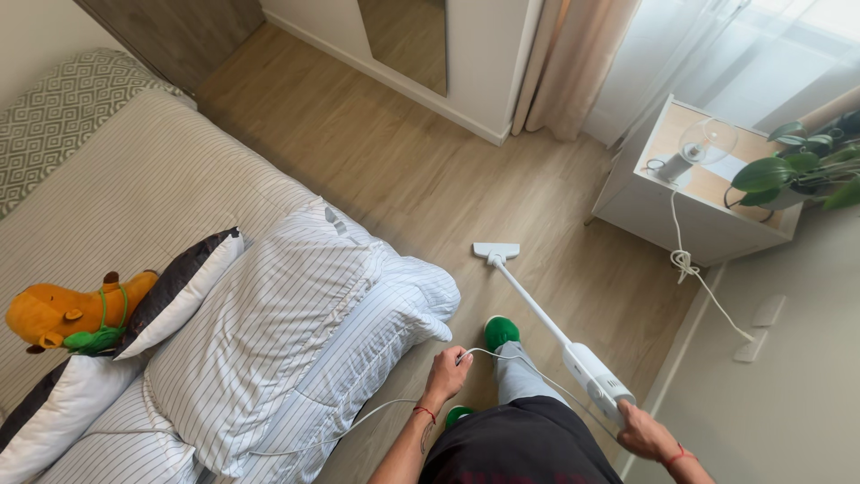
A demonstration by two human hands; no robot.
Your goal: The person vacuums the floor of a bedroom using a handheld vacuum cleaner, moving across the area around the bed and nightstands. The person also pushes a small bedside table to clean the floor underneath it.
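At the bottom edge of the head view, a white stick vacuum (pixel 587 372) is being gripped at its handle end by the right hand (pixel 643 434), the fingers being closed around it. Its white power cord (pixel 502 355) is being pinched in the closed left hand (pixel 446 372) and held up off the floor, with the slack being trailed back beside the bed.

Just beyond the hands, green slippers (pixel 501 331) are being worn, one planted forward on the wooden floor (pixel 403 170), the other barely showing under the dark shorts.

From the motor body near the right hand, the slim tube is being angled forward and down to the floor head (pixel 496 251), which is being rested flat on the boards between the bed and the white bedside cabinet (pixel 667 211).

Handling, judged: the vacuum is being taken as rigid and fairly light, with most weight near the motor body, so the handle is being judged the proper place to hold it. The cord is being taken as limp and smooth, apt to slip or snag unless held closed in the fist.

To the left, striped pillows (pixel 269 323) and an orange plush toy (pixel 63 315) are being carried by the bed (pixel 134 188). Further off, a glass globe lamp (pixel 703 143) and a leafy plant (pixel 797 170) are being seen on the cabinet, with curtains (pixel 582 63) and a mirrored wardrobe (pixel 466 54) behind.
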